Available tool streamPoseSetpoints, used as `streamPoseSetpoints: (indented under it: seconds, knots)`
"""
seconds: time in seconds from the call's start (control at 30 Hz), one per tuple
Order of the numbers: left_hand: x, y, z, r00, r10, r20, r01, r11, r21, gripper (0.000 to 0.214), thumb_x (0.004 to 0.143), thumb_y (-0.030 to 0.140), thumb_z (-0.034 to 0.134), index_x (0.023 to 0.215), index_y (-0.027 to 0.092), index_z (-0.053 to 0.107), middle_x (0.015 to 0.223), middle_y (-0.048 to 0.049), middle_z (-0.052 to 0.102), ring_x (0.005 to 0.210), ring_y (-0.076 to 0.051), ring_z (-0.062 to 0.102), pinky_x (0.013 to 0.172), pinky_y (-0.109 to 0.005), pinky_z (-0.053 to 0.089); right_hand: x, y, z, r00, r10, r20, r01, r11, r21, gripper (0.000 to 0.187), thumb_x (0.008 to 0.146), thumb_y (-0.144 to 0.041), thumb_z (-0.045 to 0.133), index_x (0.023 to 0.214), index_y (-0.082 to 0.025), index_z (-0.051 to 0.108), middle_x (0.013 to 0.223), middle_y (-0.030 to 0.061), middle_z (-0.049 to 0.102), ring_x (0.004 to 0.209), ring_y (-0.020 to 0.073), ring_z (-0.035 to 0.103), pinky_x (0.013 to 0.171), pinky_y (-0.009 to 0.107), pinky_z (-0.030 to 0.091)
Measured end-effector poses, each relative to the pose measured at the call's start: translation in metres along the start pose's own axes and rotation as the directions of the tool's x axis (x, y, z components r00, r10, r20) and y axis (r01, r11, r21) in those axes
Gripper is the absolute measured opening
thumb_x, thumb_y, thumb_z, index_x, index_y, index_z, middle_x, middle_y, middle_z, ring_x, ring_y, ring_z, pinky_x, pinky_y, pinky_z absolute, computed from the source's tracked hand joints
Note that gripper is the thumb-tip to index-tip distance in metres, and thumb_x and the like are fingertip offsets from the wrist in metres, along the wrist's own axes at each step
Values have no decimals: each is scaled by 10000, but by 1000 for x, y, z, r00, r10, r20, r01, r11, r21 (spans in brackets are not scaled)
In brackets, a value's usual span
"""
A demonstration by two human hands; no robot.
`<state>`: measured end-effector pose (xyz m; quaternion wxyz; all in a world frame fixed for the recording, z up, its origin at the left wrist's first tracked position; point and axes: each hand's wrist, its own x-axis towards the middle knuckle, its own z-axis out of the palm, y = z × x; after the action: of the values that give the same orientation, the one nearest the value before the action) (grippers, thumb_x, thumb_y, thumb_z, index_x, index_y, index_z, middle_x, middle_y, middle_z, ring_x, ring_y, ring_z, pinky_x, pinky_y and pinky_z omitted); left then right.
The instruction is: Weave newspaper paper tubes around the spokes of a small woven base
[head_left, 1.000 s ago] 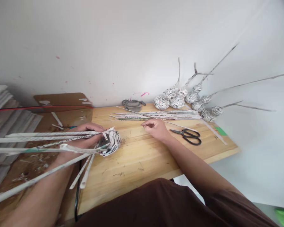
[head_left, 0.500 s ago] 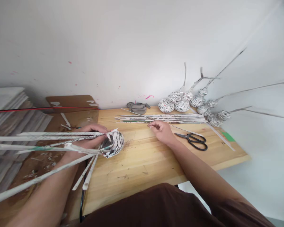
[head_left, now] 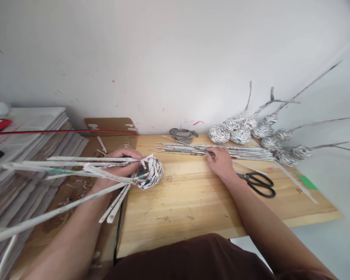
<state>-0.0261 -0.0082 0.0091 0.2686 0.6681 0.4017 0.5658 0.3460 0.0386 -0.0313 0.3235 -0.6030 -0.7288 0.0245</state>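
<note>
Woven paper piece [head_left: 153, 173] is held in the left hand [head_left: 124, 171], above the left edge of the bench [head_left: 175, 198]. Its rim is gripped between thumb and fingers; the fingertips are partly hidden by paper. Piece is tipped sideways, rounded end turned right. Long paper tubes [head_left: 58, 212] are fanned out from it to the left, across the left forearm; two shorter ends are pointed down toward the bench edge.

Right hand [head_left: 221, 161] is placed over the front of the bundle of thin paper rods [head_left: 177, 148], thumb and fingers curled in close together. Whether a rod is pinched cannot be made out. Rods are laid roughly parallel along the back of the bench; one is set at a slant across the others.

Scissors [head_left: 259, 184] are laid just right of the right wrist, black handles pointed right. Grey pouch [head_left: 183, 135] is set behind the rods, near the wall [head_left: 175, 58]. Finished-looking woven gourd shapes [head_left: 240, 135] are grouped at the back right, stems pointed up and to the right. White strip [head_left: 301, 188] and green patch [head_left: 307, 182] are seen near the right end of the bench.

Newspapers [head_left: 43, 116] are stacked at far left, with a red-and-black cable [head_left: 76, 132] stretched across. Paper scraps are scattered on the brown surface beside the stack.
</note>
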Motion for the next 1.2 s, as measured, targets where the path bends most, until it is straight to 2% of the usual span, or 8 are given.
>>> streamPoseSetpoints:
  seconds: [0.13,0.3,0.5,0.6,0.73,0.83,1.03,1.2]
  knots:
    - [0,1,-1,999,-32,-6,32,999,-39,118,751,218,821,795,203,713,799,-32,763,738,-180,727,665,-297,602,0,-3,0,1000,9,7,-8,996,-86,246,879,-256,545,950,-176,767,971,136,769,946,320,623,897,465,410]
    - [2,-2,-5,998,-30,52,31,999,-9,131,727,248,833,757,194,718,759,-48,753,689,-189,716,613,-294,579,-2,-8,-15,999,-41,26,44,985,-164,256,922,-242,482,960,-201,732,1011,110,757,987,313,615,859,437,355]
    - [-1,-3,-6,986,-130,107,130,991,1,130,710,251,820,726,192,705,752,-40,749,693,-195,716,610,-275,570,-8,9,-28,995,2,100,28,955,-297,294,802,-124,499,982,-210,715,1009,101,764,972,314,610,885,460,339]
    - [-6,0,-2,953,-226,199,230,973,5,144,734,276,807,782,186,705,819,-38,762,749,-204,725,667,-287,587,-10,11,-27,997,30,77,-7,957,-289,330,772,-120,503,999,-218,722,1059,99,763,1021,324,611,912,474,340]
    - [-10,11,10,892,-375,253,387,922,5,237,696,313,832,815,161,694,767,-31,745,644,-192,697,598,-289,570,-11,-1,-20,994,-22,106,42,981,-190,236,840,-230,542,986,-228,726,1024,76,769,1034,315,629,921,459,344]
    - [-10,18,18,894,-360,267,361,931,47,215,717,326,806,799,151,712,770,-38,741,680,-188,694,624,-286,562,-12,-8,-15,985,-80,150,102,985,-141,199,880,-299,560,952,-232,732,1002,71,769,1027,304,631,889,430,349]
    - [-9,15,12,902,-381,201,393,919,-20,274,674,322,839,826,146,694,798,-34,741,660,-177,677,610,-282,550,-13,-12,-13,976,-132,174,157,977,-141,196,914,-321,562,898,-238,739,970,67,766,983,288,610,846,406,336]
    - [-6,10,5,934,-337,122,335,942,31,246,699,323,816,800,129,701,800,-51,736,697,-181,674,634,-280,533,-11,-16,-11,987,-86,132,106,984,-145,200,930,-315,546,954,-216,718,978,79,759,982,290,609,847,404,334]
